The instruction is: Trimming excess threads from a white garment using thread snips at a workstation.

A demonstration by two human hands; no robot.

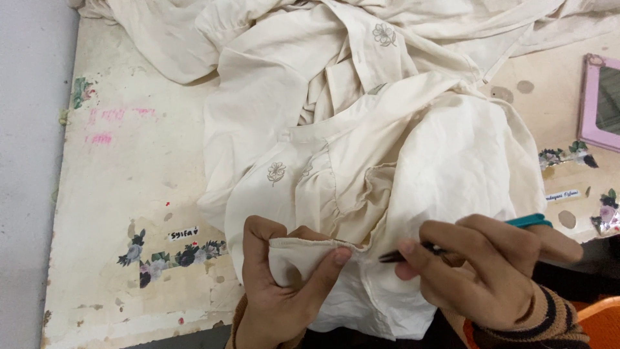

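Cream garment (387, 148) lies heaped across the tabletop (129, 181), its near hem pulled over the front edge toward me. Small embroidered flowers (276, 172) show on the cloth.

My left hand (278, 284) is closed on a fold of the seam edge, thumb on top, fingers beneath, holding the hem taut and raised just off the rest of the fabric. My right hand (484, 271) is closed around a small thread cutter (413, 251) with a teal handle; its dark tip points left at the seam, just beside my left thumb, nearly touching the cloth.

Doing this well, as I judge it: keep the fold tight so stray threads stand clear of the weave, bring the tip in flat along the stitch line, and keep the point away from my thumb and from the cloth itself. Whether a loose thread is at the tip is too fine to tell.

Farther out: floral stickers (174, 253) on the worn tabletop, a pink-framed object (591, 103) at far right.
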